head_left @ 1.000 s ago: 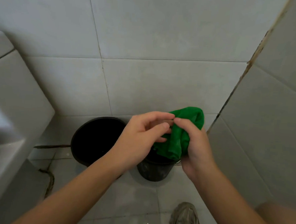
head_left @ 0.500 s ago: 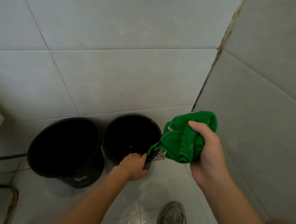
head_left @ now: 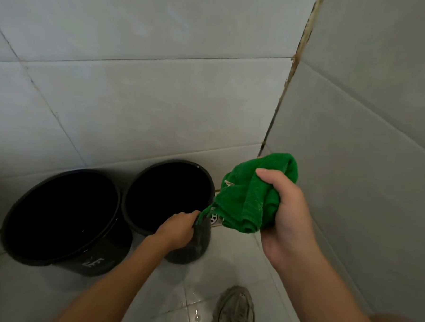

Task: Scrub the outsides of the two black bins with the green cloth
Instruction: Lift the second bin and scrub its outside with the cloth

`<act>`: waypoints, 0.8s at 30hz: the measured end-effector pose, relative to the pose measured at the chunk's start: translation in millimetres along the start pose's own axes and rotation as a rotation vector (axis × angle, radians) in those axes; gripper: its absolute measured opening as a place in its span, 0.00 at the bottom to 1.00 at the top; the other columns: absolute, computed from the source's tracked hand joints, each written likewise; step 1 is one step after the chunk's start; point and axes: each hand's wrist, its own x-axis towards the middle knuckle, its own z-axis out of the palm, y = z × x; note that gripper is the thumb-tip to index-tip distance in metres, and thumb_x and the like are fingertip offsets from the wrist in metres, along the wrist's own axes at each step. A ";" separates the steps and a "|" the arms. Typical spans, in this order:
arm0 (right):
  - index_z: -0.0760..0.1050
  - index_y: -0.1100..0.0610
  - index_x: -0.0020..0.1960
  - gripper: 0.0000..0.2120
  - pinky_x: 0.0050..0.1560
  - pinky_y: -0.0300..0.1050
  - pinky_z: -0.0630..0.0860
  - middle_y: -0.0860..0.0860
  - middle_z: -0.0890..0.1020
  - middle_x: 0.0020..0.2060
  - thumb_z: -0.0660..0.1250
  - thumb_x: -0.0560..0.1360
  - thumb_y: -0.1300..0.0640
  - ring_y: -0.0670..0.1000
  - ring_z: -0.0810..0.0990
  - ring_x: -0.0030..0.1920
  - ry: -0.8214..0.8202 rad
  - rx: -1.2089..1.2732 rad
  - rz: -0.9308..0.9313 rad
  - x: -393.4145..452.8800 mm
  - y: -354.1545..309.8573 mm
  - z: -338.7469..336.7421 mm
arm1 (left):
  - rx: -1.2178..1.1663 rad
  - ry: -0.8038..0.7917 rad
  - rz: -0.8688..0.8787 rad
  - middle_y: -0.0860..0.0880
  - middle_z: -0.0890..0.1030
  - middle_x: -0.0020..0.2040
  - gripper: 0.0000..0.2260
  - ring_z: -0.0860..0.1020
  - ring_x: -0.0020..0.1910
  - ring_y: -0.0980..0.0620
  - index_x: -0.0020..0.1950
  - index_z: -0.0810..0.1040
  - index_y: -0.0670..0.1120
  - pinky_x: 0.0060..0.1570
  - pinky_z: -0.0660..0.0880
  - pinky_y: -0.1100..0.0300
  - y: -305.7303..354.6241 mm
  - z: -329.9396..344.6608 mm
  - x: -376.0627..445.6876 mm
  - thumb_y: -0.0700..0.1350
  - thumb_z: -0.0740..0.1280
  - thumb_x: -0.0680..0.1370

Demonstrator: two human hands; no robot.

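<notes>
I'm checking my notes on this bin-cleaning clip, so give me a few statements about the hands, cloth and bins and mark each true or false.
1. The right hand holds the crumpled green terry cloth. True.
2. The left hand rests flat on the floor. False: it grips the rim of the smaller round black plastic bin.
3. The two bins stand side by side. True.
4. The cloth is pressed against the larger round black plastic bin. False: it is held up, right of both bins.
</notes>
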 end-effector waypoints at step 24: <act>0.76 0.59 0.54 0.15 0.40 0.48 0.78 0.54 0.80 0.43 0.65 0.67 0.58 0.53 0.81 0.42 -0.005 0.001 -0.415 -53.6 -46.7 53.2 | -1.013 0.612 0.128 0.49 0.86 0.51 0.18 0.84 0.51 0.49 0.56 0.80 0.53 0.51 0.77 0.53 42.3 -203.7 -250.5 0.39 0.67 0.69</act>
